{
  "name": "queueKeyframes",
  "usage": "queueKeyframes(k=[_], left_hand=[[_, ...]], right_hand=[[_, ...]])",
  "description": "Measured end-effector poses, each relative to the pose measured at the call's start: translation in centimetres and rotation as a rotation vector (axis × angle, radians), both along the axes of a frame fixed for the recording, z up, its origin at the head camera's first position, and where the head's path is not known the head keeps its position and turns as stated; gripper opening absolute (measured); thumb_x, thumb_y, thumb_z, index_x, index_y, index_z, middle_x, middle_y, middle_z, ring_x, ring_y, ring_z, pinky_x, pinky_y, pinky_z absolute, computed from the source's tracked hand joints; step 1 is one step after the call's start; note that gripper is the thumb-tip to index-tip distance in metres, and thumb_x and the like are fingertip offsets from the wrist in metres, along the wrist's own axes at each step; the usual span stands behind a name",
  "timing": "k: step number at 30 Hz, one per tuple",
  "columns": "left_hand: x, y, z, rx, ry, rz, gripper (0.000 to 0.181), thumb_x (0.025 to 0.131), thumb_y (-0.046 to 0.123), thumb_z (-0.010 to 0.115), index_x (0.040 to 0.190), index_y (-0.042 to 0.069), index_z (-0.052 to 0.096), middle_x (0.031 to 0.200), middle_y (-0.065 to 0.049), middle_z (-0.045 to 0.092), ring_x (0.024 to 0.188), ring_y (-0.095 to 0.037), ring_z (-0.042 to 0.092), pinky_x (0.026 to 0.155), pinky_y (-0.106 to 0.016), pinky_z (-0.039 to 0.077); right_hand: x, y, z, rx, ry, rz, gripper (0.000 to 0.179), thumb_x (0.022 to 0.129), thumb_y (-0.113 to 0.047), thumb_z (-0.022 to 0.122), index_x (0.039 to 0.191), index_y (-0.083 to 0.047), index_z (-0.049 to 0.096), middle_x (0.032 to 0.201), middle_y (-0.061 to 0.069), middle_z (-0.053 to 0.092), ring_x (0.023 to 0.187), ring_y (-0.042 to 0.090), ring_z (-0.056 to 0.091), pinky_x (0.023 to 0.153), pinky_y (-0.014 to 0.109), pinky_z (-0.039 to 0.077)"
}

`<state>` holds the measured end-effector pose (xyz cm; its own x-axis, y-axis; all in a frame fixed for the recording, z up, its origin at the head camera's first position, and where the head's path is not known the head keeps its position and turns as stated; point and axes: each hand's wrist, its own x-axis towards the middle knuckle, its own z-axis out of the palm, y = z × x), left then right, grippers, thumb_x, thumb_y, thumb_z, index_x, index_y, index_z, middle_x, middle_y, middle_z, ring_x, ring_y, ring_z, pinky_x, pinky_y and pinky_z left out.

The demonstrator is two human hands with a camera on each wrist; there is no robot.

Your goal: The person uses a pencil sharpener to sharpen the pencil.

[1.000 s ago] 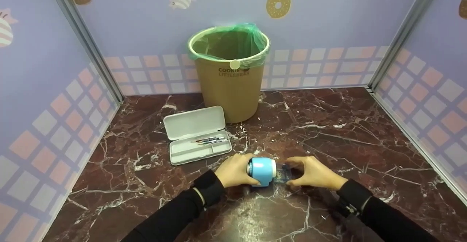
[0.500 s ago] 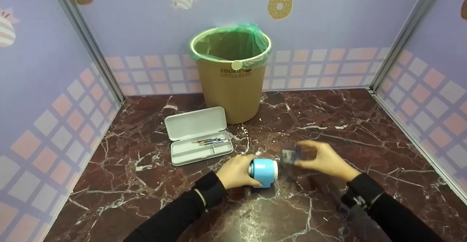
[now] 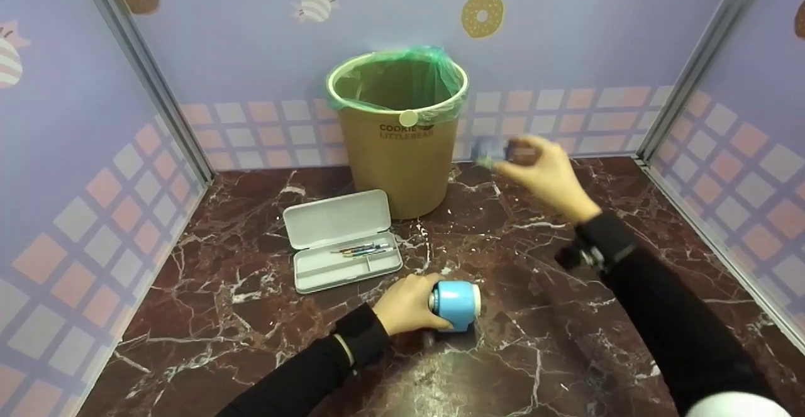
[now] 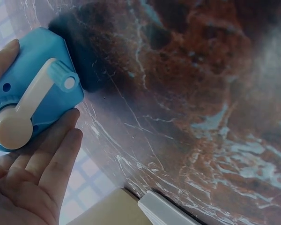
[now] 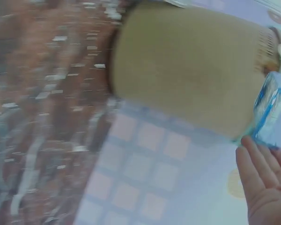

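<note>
My left hand (image 3: 407,305) grips a light-blue pencil sharpener (image 3: 458,305) on the marbled table, thumb on one side and fingers on the other. In the left wrist view its white crank (image 4: 33,91) with a blue knob faces the camera. Raised beside the bin, my right hand (image 3: 548,170) pinches a small clear bluish shavings drawer (image 3: 489,153), blurred in the head view. The right wrist view shows this drawer (image 5: 270,112) between fingertips and thumb, near the bin's rim. A tan bin (image 3: 402,159) with a green liner (image 3: 443,74) stands just left of that hand.
An open white pencil case (image 3: 336,219) lies left of the sharpener, in front of the bin, with several pencils (image 3: 365,250) inside. Patterned panels (image 3: 566,46) enclose the table at the back and both sides. A white rounded thing (image 3: 736,405) shows at the bottom right edge.
My right hand has drawn the clear drawer away from the sharpener, then lifted it up and forward toward the bin. The left hand stays in place on the sharpener.
</note>
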<state>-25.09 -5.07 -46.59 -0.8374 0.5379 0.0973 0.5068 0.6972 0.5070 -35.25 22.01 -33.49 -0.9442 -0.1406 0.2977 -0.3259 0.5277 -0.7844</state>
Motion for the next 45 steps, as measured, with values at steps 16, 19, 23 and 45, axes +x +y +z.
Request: queueKeyframes(k=[16, 19, 23, 45], left_hand=[[0.4, -0.5, -0.4, -0.004, -0.010, -0.003, 0.067, 0.065, 0.038, 0.096, 0.119, 0.009, 0.068, 0.103, -0.008, 0.078, 0.087, -0.018, 0.074, 0.079, -0.029, 0.059], [0.5, -0.5, -0.4, 0.000, -0.001, -0.007, 0.065, 0.065, 0.037, 0.096, 0.116, 0.010, 0.068, 0.102, -0.007, 0.078, 0.085, -0.017, 0.073, 0.078, -0.027, 0.058], [0.5, -0.5, -0.5, 0.000, 0.016, -0.022, 0.060, 0.065, 0.036, 0.096, 0.112, 0.010, 0.068, 0.099, -0.007, 0.078, 0.083, -0.016, 0.073, 0.075, -0.026, 0.057], [0.7, -0.3, -0.5, 0.000, 0.031, -0.026, 0.059, 0.066, 0.037, 0.095, 0.110, 0.011, 0.067, 0.095, -0.004, 0.078, 0.077, -0.011, 0.070, 0.070, -0.022, 0.055]], right_hand=[[-7.1, -9.4, 8.3, 0.063, 0.160, -0.199, 0.065, 0.087, -0.026, 0.081, 0.140, 0.001, 0.055, 0.137, 0.021, 0.065, 0.122, 0.029, 0.067, 0.106, 0.035, 0.053], [-7.8, -10.7, 8.1, 0.185, 0.205, -0.205, 0.066, 0.087, -0.025, 0.080, 0.142, 0.001, 0.053, 0.140, 0.021, 0.064, 0.127, 0.033, 0.063, 0.112, 0.040, 0.049], [-8.4, -11.9, 7.8, 0.383, 0.265, -0.197, 0.066, 0.089, -0.022, 0.078, 0.144, 0.001, 0.051, 0.146, 0.022, 0.058, 0.137, 0.038, 0.054, 0.118, 0.046, 0.043], [-8.7, -13.9, 9.6, 1.308, 1.017, 0.169, 0.037, 0.096, 0.006, 0.050, 0.129, 0.002, 0.066, 0.126, 0.016, 0.069, 0.118, 0.033, 0.062, 0.108, 0.038, 0.051]])
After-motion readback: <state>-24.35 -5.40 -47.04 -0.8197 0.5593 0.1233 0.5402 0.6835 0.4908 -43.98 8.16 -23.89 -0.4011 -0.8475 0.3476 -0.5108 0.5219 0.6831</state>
